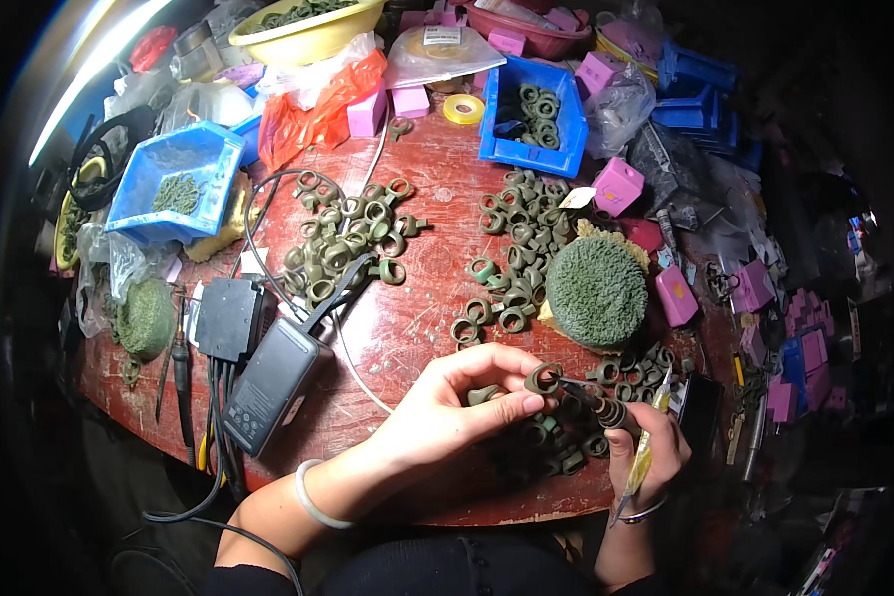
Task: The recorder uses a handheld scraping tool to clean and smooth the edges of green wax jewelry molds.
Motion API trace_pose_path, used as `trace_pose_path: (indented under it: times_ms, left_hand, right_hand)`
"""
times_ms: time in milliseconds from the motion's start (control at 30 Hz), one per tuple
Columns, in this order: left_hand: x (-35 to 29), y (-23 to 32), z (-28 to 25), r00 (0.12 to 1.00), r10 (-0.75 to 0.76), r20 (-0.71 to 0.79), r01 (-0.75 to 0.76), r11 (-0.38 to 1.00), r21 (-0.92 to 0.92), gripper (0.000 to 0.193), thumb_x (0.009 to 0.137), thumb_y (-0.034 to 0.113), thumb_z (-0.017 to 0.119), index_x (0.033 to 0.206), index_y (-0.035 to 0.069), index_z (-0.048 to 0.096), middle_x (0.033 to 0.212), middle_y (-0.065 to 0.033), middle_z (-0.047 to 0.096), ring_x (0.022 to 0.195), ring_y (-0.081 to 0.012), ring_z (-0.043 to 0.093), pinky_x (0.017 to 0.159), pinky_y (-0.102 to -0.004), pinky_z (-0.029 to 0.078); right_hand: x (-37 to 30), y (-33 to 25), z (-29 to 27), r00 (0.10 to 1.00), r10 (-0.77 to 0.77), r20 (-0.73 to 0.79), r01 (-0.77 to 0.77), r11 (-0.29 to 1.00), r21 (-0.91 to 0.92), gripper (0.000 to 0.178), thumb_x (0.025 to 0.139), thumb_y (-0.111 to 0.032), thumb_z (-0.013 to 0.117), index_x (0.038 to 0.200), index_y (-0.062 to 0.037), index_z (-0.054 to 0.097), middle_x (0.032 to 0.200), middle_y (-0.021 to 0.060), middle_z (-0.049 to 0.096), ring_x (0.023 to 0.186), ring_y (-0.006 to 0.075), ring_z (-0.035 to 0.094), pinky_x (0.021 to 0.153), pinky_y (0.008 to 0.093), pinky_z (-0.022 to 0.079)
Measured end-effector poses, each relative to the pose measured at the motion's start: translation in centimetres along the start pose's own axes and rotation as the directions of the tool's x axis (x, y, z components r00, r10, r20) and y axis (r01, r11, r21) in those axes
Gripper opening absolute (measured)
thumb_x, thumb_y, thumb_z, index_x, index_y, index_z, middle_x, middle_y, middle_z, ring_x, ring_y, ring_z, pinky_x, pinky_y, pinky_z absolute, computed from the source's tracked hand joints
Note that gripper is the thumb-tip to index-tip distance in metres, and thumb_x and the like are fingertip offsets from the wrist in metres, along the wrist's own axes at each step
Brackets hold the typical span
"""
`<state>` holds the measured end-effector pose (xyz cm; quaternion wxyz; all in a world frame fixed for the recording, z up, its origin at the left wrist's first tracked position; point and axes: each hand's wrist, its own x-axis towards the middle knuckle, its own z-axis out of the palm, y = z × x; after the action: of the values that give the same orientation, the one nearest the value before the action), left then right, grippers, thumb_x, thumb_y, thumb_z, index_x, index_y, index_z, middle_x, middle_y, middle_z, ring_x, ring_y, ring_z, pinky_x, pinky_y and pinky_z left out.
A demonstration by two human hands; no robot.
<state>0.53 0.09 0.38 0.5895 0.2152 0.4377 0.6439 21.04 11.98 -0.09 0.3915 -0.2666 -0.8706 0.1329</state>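
Observation:
Between thumb and fingertips, my left hand [457, 399] pinches a dark green ring [543, 378] that looks like wax. A second ring [483, 394] shows by the curled fingers of that hand; whether it is held, I cannot tell. My right hand [658, 462] is closed round a pen-shaped tool [606, 407] with a dark, ribbed grip, and its thin tip meets or nearly meets the held ring. Also in the right hand is a slim tool with a yellow handle [642, 465], pointing upward. Several loose green rings [544, 429] lie beneath the hands.
Piles of green rings [353, 233] cover parts of the red table [432, 318]. A round, rough green pad [596, 290] stands beyond my right hand. Blue bins [533, 164] hold rings and green bits. A black power bank [276, 385] with cables lies at left, pink blocks [618, 187] at right.

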Motion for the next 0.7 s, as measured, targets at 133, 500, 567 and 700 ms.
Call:
trace_pose_path:
  times_ms: [133, 500, 567, 700]
  left_hand:
    - [0.03, -0.08, 0.05, 1.0, 0.019, -0.004, -0.018, 1.0, 0.004, 0.022, 0.087, 0.001, 0.067, 0.109, 0.003, 0.062, 0.096, -0.0025, 0.066, 0.09, -0.009, 0.063, 0.08, -0.023, 0.05]
    - [-0.05, 0.03, 0.05, 1.0, -0.007, -0.003, 0.007, 1.0, 0.005, 0.022, 0.087, 0.002, 0.068, 0.108, 0.003, 0.063, 0.096, -0.0029, 0.067, 0.09, -0.0089, 0.062, 0.081, -0.0238, 0.049]
    - [-0.05, -0.02, 0.03, 1.0, -0.003, -0.001, 0.003, 1.0, 0.009, 0.022, 0.087, 0.002, 0.068, 0.108, 0.002, 0.063, 0.096, -0.0029, 0.067, 0.09, -0.009, 0.062, 0.082, -0.024, 0.049]
    - [-0.06, -0.03, 0.05, 1.0, 0.007, -0.002, -0.007, 1.0, 0.021, 0.022, 0.086, 0.002, 0.068, 0.107, 0.002, 0.063, 0.096, -0.003, 0.067, 0.09, -0.0093, 0.062, 0.082, -0.0243, 0.049]
  right_hand:
    - [0.0, 0.13, -0.07, 1.0, -0.008, 0.007, 0.008, 1.0, -0.007, 0.036, 0.084, -0.038, 0.072, 0.092, -0.0041, 0.066, 0.071, 0.0064, 0.064, 0.06, 0.0239, 0.061, 0.053, 0.0318, 0.048]
    - [-0.02, 0.13, -0.05, 1.0, -0.006, 0.027, 0.006, 1.0, 0.002, 0.035, 0.084, -0.037, 0.072, 0.091, -0.0043, 0.066, 0.071, 0.0064, 0.064, 0.06, 0.0241, 0.06, 0.053, 0.032, 0.048]
    - [0.03, 0.0, -0.08, 1.0, -0.001, 0.029, 0.001, 1.0, 0.0, 0.035, 0.084, -0.037, 0.073, 0.092, -0.0044, 0.066, 0.071, 0.0063, 0.064, 0.06, 0.024, 0.06, 0.053, 0.0319, 0.048]
    - [0.03, 0.06, -0.15, 0.999, 0.0, 0.033, 0.001, 1.0, -0.01, 0.034, 0.083, -0.037, 0.073, 0.091, -0.0047, 0.066, 0.071, 0.0062, 0.064, 0.06, 0.0237, 0.06, 0.053, 0.0316, 0.047]
